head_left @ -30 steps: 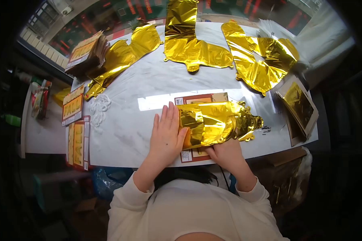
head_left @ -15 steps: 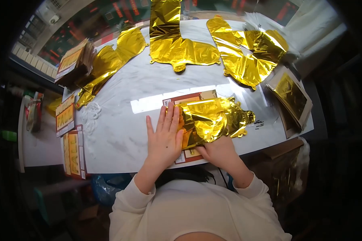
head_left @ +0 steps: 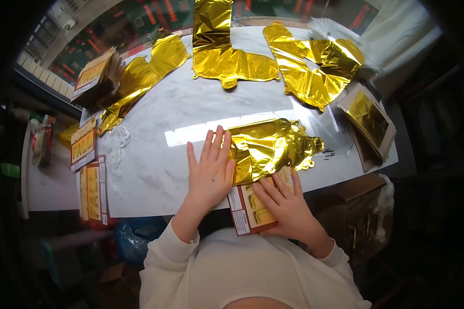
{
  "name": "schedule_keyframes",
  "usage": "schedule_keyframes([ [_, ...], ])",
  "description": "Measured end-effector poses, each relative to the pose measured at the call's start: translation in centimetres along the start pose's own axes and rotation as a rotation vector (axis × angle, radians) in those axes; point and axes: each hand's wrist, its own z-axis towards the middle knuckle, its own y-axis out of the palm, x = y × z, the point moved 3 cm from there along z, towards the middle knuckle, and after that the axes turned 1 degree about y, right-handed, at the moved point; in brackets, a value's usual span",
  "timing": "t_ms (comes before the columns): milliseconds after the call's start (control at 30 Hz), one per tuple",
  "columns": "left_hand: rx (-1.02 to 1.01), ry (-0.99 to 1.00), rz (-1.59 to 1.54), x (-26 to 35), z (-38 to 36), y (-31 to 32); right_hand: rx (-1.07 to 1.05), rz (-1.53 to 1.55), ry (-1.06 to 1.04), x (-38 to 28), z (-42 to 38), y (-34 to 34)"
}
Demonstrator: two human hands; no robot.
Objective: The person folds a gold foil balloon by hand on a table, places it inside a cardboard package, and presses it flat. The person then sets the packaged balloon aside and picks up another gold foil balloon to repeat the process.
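Note:
My left hand (head_left: 209,167) lies flat, fingers together and thumb apart, on the left edge of a folded gold foil balloon (head_left: 268,147). Beneath the balloon's near side, a printed cardboard sleeve (head_left: 252,208) sticks out past the table edge toward me. It shows gold letters, a red border and a white label. My right hand (head_left: 291,208) is on this sleeve, fingers extended over its top and thumb out of sight. Its fingertips reach the balloon's lower edge.
More gold foil balloons (head_left: 232,64) lie across the back of the marble-look table (head_left: 154,170). Printed sleeves (head_left: 83,144) and a stack of them (head_left: 95,77) are at the left, beside white string (head_left: 117,144). Brown packaging (head_left: 368,123) stands at the right.
My right hand has come out from under the balloon onto the sleeve, which has slid toward me. The balloon lies flatter. My left hand has stayed in place.

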Motion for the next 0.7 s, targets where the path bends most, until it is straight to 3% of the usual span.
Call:
schedule_keyframes([
  [167, 0.012, 0.014, 0.027, -0.1, 0.0, 0.2, 0.016, -0.01, 0.002, 0.5, -4.2, -1.8],
  [300, -0.011, 0.005, 0.028, 0.1, -0.1, 0.1, 0.258, 0.013, 0.056, 1.8, -8.8, -7.3],
  [367, -0.009, 0.006, 0.022, 0.1, -0.1, 0.0, -0.035, -0.402, 0.291, 8.5, -12.8, -4.6],
  [400, -0.015, 0.004, 0.023, 0.1, -0.1, 0.1, -0.034, -0.405, 0.293, 6.6, -12.2, -5.5],
  [467, -0.021, 0.002, 0.025, 0.1, -0.1, 0.0, 0.817, 0.239, 0.322, 1.0, -10.8, -9.9],
  [567, -0.028, 0.003, 0.014, 0.2, 0.0, -0.2, 0.873, 0.325, 0.39, 3.0, -10.1, -3.2],
  [633, -0.009, 0.015, 0.069, 0.3, 0.0, -0.3, 0.729, 0.118, 0.045, -1.4, -1.4, -4.3],
  [667, -0.012, 0.028, 0.07, 0.4, 0.0, -0.1, 0.7, 0.221, -0.071, -1.9, 0.8, -2.2],
  [700, 0.031, -0.107, -0.742, 0.0, -0.1, 0.3, 0.541, 0.145, -0.03, -3.3, 2.6, -0.5],
])
